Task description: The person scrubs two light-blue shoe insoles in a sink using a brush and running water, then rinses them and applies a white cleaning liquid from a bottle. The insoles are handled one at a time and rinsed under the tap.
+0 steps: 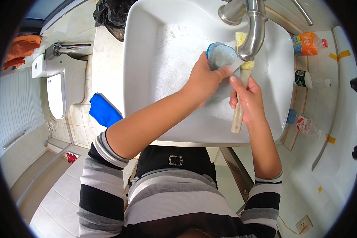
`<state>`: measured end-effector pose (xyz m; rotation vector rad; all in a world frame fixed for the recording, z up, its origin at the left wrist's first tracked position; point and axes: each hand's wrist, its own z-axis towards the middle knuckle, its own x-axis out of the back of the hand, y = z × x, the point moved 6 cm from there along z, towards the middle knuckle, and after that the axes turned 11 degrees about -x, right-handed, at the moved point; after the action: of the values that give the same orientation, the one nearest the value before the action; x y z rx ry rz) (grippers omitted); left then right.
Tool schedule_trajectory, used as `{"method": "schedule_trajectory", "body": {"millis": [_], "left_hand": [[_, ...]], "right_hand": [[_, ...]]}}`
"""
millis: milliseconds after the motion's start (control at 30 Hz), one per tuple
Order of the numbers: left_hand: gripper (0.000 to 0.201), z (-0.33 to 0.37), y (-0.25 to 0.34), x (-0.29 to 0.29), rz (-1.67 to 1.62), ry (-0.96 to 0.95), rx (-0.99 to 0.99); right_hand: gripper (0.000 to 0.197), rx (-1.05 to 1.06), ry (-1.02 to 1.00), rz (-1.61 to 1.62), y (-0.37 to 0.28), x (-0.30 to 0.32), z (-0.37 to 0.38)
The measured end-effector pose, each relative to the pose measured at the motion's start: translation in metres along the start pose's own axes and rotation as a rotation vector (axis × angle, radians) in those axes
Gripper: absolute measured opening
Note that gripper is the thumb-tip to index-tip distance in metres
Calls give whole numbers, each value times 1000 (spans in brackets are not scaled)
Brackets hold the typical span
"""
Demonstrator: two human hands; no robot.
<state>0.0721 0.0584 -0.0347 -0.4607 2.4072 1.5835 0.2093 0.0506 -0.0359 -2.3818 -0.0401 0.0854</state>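
Note:
Over the white sink [137,79], my left hand [204,81] is closed on the side of a blue-rimmed cup [222,55], tilted with its pale, wet inside facing up. My right hand [248,97] grips the beige handle of a cleaning brush [237,119], thumb along its upper side. The brush's fuzzy yellow head lies beside the cup, partly hidden behind the metal faucet [254,35]. From the spout a stream of water falls at the cup's right edge, by my left fingertips. The cup's lower part is hidden by my hands.
Suds [174,51] float in the sink. Along its right side stand an orange-labelled bottle [307,43], a dark-labelled container [303,79] and a small bottle [304,125]. A black plastic bag [113,16] and a blue cloth [104,110] are at left, with a toilet [61,85] beyond.

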Motion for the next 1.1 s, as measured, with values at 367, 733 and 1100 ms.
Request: {"method": "schedule_trajectory", "body": {"millis": [367, 733, 1100], "left_hand": [[33, 6, -12, -2, -12, 26, -18], [29, -3, -1, 6, -382, 94, 94], [41, 0, -13, -2, -44, 189, -12]], "right_hand": [[18, 89, 88, -12, -6, -4, -2], [25, -136, -41, -104, 9, 13, -1], [11, -62, 98, -84, 17, -4, 1]]}}
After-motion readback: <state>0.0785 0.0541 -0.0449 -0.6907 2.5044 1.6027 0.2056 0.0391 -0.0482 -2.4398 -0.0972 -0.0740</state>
